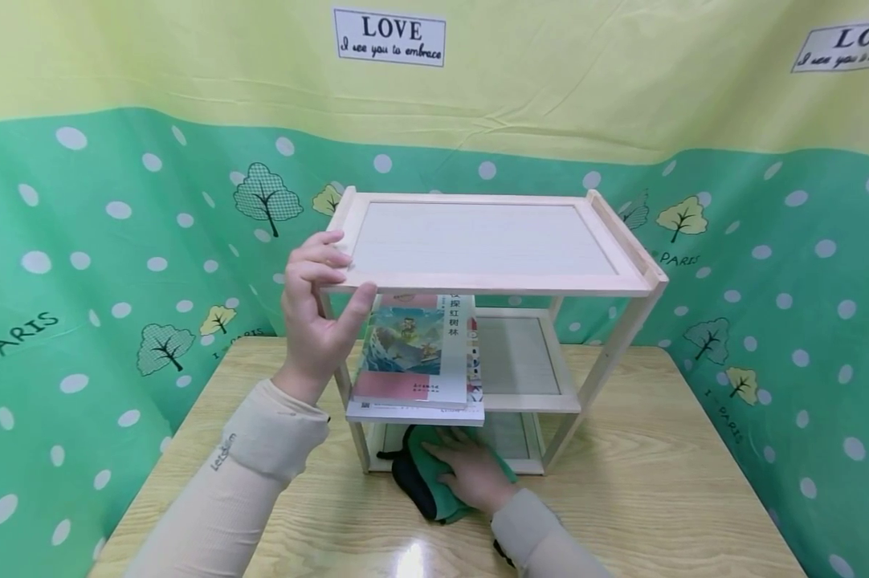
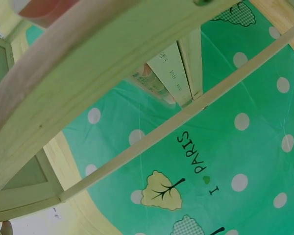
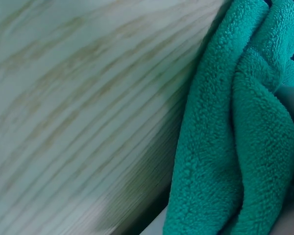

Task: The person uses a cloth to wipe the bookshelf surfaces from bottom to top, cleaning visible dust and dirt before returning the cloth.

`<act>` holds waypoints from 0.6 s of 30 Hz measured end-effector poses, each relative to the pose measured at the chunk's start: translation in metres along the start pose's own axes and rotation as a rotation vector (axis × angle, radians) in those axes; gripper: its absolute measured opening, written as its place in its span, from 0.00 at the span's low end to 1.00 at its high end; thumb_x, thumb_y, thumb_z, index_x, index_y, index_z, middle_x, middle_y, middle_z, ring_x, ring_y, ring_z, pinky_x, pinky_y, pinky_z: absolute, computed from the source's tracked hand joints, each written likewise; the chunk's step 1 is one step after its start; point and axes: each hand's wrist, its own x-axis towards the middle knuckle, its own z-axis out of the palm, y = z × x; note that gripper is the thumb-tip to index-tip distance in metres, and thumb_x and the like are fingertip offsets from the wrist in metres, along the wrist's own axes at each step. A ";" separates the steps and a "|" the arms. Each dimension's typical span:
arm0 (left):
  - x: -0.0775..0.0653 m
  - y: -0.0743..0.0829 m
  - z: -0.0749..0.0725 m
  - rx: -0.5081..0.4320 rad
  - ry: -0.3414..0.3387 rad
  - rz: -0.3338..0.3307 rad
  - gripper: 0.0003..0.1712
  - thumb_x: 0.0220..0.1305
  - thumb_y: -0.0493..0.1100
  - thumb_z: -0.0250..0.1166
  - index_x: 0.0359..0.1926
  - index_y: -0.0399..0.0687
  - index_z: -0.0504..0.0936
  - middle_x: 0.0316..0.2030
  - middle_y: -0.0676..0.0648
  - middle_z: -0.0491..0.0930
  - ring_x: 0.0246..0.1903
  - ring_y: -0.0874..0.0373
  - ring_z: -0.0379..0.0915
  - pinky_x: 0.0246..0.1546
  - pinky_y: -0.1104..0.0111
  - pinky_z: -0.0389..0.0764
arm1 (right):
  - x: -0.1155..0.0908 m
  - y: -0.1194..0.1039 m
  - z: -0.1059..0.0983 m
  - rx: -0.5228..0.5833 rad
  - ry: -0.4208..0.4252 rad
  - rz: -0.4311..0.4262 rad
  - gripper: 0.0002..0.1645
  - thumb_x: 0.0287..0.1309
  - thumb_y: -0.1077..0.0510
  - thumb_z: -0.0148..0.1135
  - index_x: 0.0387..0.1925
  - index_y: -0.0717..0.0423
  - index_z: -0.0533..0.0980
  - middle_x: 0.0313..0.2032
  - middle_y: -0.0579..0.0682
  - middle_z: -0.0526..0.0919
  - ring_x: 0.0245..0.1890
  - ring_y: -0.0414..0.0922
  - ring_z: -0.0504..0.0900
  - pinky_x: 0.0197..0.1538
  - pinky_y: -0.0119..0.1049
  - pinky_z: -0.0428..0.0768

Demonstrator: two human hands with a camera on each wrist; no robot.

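Several books [image 1: 405, 345] sit stacked on the middle tier at the centre of the frame, jutting past its front edge and hiding part of the bottom tier. Just below them, my right hand [image 1: 472, 474] lies with fingers extended on a green cloth [image 1: 445, 504], low centre, at the bottom tier's front. Left of centre, my left hand [image 1: 313, 329] grips the top corner of the wooden shelf [image 1: 478, 241]. Behind the table [image 1: 644, 482] hangs a dotted curtain [image 1: 80, 241].

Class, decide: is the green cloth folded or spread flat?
Folded loosely: the cloth shows thick, rounded layers side by side.
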 end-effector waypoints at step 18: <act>0.000 0.000 0.000 0.003 0.002 -0.002 0.31 0.62 0.56 0.66 0.31 0.30 0.64 0.43 0.57 0.73 0.57 0.46 0.71 0.66 0.48 0.69 | 0.010 -0.008 0.004 -0.015 -0.041 -0.010 0.31 0.65 0.52 0.60 0.69 0.43 0.69 0.73 0.54 0.63 0.74 0.59 0.59 0.73 0.61 0.63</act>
